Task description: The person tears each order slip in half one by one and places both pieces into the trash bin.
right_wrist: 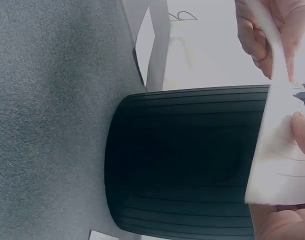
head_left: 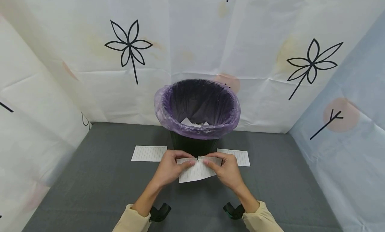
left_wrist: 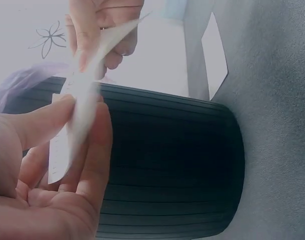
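Observation:
A lined slip of paper [head_left: 195,172] is held between both hands in front of the bin, with a short tear in its top edge at the middle. My left hand [head_left: 170,167] pinches it left of the tear, thumb on the near face and fingers behind. Right of the tear, my right hand [head_left: 227,168] pinches it the same way. In the right wrist view the notch in the paper [right_wrist: 282,145] shows between the two thumbs. The left wrist view has the paper [left_wrist: 60,155] bent between thumb and fingers.
A dark ribbed bin [left_wrist: 167,160] with a purple liner [head_left: 198,133] stands behind the hands, white paper pieces [head_left: 187,122] inside. One lined slip [head_left: 148,153] lies on the grey table [head_left: 99,185] left of the bin, another slip [head_left: 242,157] right. Patterned cloth walls [head_left: 192,41] surround the table.

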A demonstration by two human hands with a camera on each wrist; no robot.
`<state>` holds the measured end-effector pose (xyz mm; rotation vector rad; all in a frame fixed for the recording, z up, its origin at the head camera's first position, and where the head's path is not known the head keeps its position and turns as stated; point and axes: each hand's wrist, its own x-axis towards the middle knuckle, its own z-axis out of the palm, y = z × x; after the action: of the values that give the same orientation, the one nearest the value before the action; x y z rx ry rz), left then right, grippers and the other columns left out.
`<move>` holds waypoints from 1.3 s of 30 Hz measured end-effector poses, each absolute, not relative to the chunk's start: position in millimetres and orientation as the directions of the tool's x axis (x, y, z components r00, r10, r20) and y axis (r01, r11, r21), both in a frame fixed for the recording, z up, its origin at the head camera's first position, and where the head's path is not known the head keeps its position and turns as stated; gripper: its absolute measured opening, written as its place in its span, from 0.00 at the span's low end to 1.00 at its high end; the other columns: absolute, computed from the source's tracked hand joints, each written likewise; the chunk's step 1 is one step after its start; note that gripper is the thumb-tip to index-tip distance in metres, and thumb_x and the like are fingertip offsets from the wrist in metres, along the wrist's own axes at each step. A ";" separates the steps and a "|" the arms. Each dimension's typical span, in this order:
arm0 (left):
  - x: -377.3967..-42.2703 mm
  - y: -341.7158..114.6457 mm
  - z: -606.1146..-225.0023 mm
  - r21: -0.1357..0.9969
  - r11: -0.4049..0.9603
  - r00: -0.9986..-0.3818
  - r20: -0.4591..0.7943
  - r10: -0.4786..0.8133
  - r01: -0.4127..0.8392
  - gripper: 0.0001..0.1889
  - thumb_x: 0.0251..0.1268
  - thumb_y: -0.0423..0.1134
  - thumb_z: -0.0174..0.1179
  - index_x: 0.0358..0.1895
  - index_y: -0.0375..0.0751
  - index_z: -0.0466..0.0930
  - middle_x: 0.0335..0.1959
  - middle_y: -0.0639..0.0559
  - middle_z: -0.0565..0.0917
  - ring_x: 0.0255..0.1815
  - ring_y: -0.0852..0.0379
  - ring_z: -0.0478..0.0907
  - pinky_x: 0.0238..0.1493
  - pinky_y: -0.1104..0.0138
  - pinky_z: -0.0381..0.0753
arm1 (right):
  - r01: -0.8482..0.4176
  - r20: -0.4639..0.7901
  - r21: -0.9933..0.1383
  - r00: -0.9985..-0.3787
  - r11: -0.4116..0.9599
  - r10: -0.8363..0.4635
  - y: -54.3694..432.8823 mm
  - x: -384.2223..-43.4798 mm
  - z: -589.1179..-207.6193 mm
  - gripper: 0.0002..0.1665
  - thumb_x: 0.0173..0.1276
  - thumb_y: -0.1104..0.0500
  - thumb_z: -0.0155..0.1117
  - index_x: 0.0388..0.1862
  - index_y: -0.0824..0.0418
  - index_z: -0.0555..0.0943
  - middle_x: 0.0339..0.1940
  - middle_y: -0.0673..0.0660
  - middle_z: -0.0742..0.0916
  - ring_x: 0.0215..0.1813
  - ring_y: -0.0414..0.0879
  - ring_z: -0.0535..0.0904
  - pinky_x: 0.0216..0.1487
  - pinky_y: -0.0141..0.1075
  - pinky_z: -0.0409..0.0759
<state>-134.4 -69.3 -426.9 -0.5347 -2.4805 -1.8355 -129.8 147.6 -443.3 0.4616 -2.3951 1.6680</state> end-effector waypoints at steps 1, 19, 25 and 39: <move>-134.5 -69.2 -427.1 0.929 0.253 -0.944 0.205 0.258 0.270 0.04 0.60 0.32 0.73 0.38 0.37 0.91 0.35 0.49 0.89 0.35 0.56 0.81 0.33 0.67 0.78 | -0.357 0.326 -0.880 -0.934 0.314 -0.148 147.9 -129.7 -443.5 0.06 0.61 0.65 0.77 0.37 0.64 0.90 0.33 0.54 0.90 0.33 0.41 0.82 0.32 0.34 0.81; -136.9 -69.1 -434.6 0.953 0.198 -0.962 0.192 0.196 0.230 0.06 0.58 0.32 0.74 0.37 0.33 0.91 0.33 0.41 0.89 0.21 0.60 0.78 0.21 0.71 0.76 | -0.381 0.368 -0.875 -0.924 0.298 -0.103 147.7 -128.5 -444.4 0.03 0.60 0.64 0.77 0.33 0.61 0.91 0.31 0.51 0.91 0.35 0.42 0.85 0.34 0.33 0.80; -137.8 -70.1 -434.4 0.952 0.197 -0.963 0.196 0.187 0.232 0.06 0.58 0.31 0.74 0.37 0.32 0.91 0.33 0.41 0.90 0.16 0.64 0.72 0.18 0.72 0.70 | -0.432 0.422 -0.858 -0.901 0.279 -0.099 146.6 -127.3 -444.1 0.03 0.60 0.66 0.77 0.33 0.62 0.90 0.31 0.53 0.91 0.35 0.42 0.84 0.33 0.34 0.80; -138.3 -75.9 -433.8 0.962 0.134 -0.967 0.218 0.136 0.236 0.05 0.58 0.30 0.74 0.36 0.31 0.91 0.32 0.42 0.90 0.20 0.62 0.75 0.21 0.72 0.73 | -0.456 0.453 -0.875 -0.890 0.162 -0.058 151.0 -124.4 -441.3 0.04 0.60 0.72 0.74 0.34 0.67 0.89 0.31 0.66 0.89 0.25 0.36 0.79 0.23 0.27 0.74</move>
<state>-138.3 -75.9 -433.8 -0.3785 -2.3065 -1.9814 -124.4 151.0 -441.3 0.4926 -2.1297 1.7836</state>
